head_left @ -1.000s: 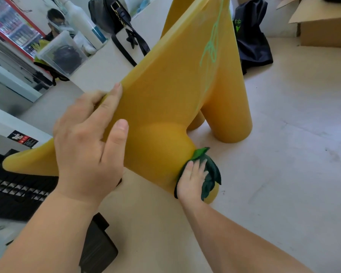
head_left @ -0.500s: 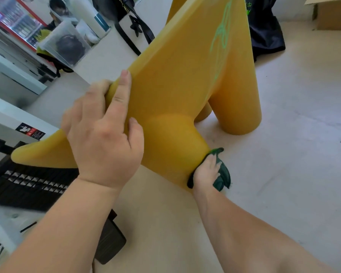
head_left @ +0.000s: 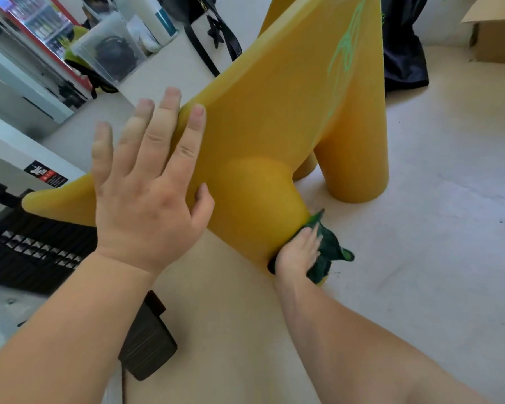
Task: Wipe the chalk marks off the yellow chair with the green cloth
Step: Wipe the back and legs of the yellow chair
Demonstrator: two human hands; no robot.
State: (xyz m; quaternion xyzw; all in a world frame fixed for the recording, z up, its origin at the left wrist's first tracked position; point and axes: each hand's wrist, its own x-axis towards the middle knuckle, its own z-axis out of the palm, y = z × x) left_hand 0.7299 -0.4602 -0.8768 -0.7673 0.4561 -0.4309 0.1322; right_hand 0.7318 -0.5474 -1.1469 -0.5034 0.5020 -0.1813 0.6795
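Yellow chair (head_left: pixel 274 126) braced against rubbing by flat, spread left hand (head_left: pixel 149 196); green cloth (head_left: pixel 330 253) pressed onto leg by straight-fingered right hand (head_left: pixel 296 255).

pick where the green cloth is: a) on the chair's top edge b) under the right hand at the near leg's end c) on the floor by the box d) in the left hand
b: the right hand presses the green cloth against the near leg's end on the yellow chair.
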